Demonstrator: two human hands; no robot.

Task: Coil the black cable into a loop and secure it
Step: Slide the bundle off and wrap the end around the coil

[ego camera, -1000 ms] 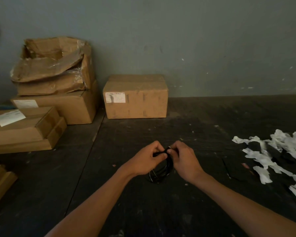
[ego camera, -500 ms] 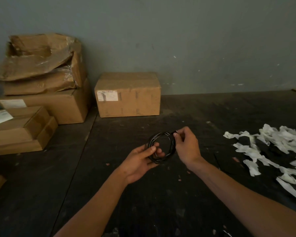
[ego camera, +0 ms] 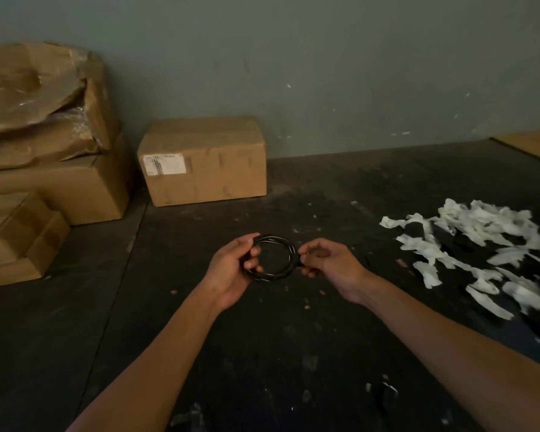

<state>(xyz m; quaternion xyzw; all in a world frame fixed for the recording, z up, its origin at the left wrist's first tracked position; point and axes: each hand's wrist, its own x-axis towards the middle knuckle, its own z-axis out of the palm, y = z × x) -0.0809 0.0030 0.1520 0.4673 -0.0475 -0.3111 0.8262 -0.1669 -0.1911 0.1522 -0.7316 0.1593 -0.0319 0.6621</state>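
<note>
We hold coiled cable [ego camera: 273, 257] above counter [ego camera: 262, 353]: left hand [ego camera: 231, 269] grips left side, right hand [ego camera: 328, 266] pinches right side.

I'd call this a storeroom or packing area rather than a home or office. I'm looking down on a dark, scuffed work surface [ego camera: 262, 353], stained and flecked with bits of debris, set against a bare grey-green wall [ego camera: 325, 63] marked with chips. Sealed cardboard boxes stand along that wall: one with a printed shipping label [ego camera: 204, 160], and to the left a stack [ego camera: 53, 185] topped by a crushed, torn carton [ego camera: 41, 98]. On the right lies a heap of torn white paper strips [ego camera: 480, 244]. The light is dim.
</note>
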